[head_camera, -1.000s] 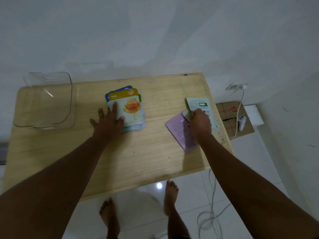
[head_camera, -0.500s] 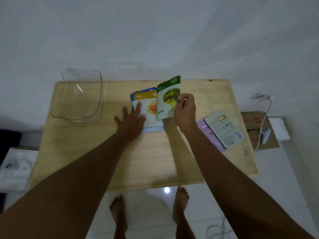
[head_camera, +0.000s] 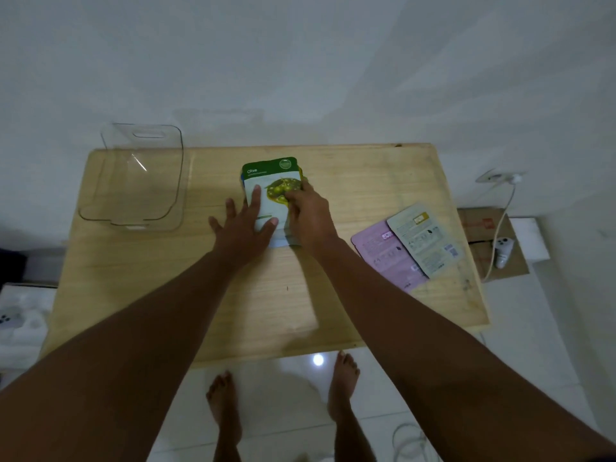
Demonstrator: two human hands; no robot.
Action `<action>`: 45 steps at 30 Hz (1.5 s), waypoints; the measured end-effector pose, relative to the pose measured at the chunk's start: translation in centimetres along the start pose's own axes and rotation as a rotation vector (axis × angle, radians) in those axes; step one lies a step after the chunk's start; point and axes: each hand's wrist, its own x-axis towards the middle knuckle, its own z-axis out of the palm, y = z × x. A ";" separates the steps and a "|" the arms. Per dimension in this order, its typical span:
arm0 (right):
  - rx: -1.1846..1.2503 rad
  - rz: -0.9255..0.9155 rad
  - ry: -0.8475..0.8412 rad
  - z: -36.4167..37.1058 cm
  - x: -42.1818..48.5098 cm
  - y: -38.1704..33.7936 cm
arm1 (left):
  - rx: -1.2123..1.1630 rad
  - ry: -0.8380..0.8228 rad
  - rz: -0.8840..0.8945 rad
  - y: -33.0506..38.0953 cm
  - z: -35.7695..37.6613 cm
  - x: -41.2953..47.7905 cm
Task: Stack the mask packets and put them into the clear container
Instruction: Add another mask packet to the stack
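A green olive mask packet point(head_camera: 271, 176) lies face up on top of a small stack of packets at the middle of the wooden table point(head_camera: 166, 278). My left hand point(head_camera: 245, 226) presses flat on the packet's left side with fingers spread. My right hand point(head_camera: 308, 213) rests on its right edge, fingers curled over the packet. A pink packet point(head_camera: 383, 253) and a pale grey-green packet point(head_camera: 426, 238) lie face down at the table's right, partly overlapping. The clear container point(head_camera: 140, 181) stands empty at the far left corner.
A cardboard piece point(head_camera: 480, 235) with a white controller point(head_camera: 503, 250) and a cable lies on the floor to the right. A white object point(head_camera: 23, 318) sits on the floor at the left. My bare feet stand at the table's near edge.
My right hand carried the olive packet from the right side over to the stack and laid it flat on top. My left hand stayed on the stack. The camera view shifted right.
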 end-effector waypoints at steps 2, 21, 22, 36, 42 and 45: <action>-0.052 0.014 -0.053 -0.8 -0.4 0.7 | 0.007 -0.008 -0.002 -0.2 0.1 0.1; -0.624 0.438 -0.173 -12.4 -6.5 12.5 | 0.020 -0.051 -0.017 0.2 -0.2 0.4; -0.641 0.423 -0.155 -12.3 -6.6 12.4 | 0.021 -0.052 -0.014 0.1 -0.1 0.4; -0.228 0.202 0.389 -16.1 -1.4 5.2 | 0.056 -0.087 -0.025 0.3 -0.3 0.6; -0.039 0.187 0.400 -11.7 2.3 0.9 | 0.038 -0.082 -0.016 0.1 -0.1 0.5; 0.033 0.242 0.309 -7.7 3.6 -0.5 | -0.003 -0.073 0.007 -0.1 -0.3 0.4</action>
